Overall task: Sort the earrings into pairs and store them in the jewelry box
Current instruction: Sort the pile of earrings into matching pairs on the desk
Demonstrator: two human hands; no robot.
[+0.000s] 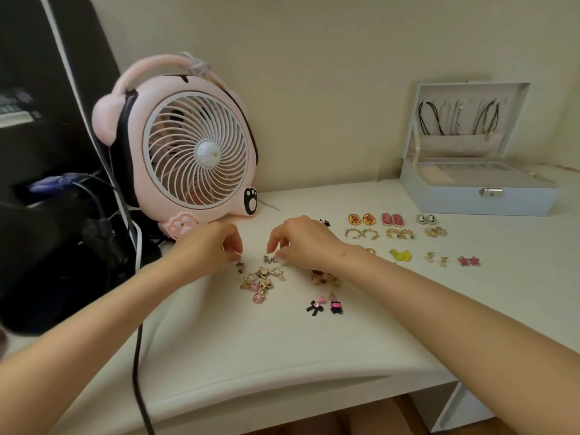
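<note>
**Sorting: partly done.** Nine pairs lie in three rows on the worktop (251,340), between the hands and the jewelry box (483,199). They include the red-and-gold ovals (361,219), the pink ovals (392,219), the gold hoops (361,233), the yellow pair (399,255) and the pink stars (469,260).

**Unsorted:** a mixed heap (260,281) of pearl, gold and pink pieces lies just below the hands. A brown-gold cluster (324,276) sits beside it, and a few black-and-pink pieces (324,304) lie nearer the worktop's front edge.

**Storing: judged not begun.** The box stands open at the far right, well apart from the heap. Necklaces hang in its lid, and no earring shows in its tray from this angle.

**Hands:** the left grip (216,243) and the right grip (301,243) are both over the top of the heap, fingers curled down as if to pinch. A small grey earring (269,259) lies at the right fingertips. Whether either grip has closed on a piece cannot be told.

**Remaining:** match the heap, then move all pairs into the box.
</note>
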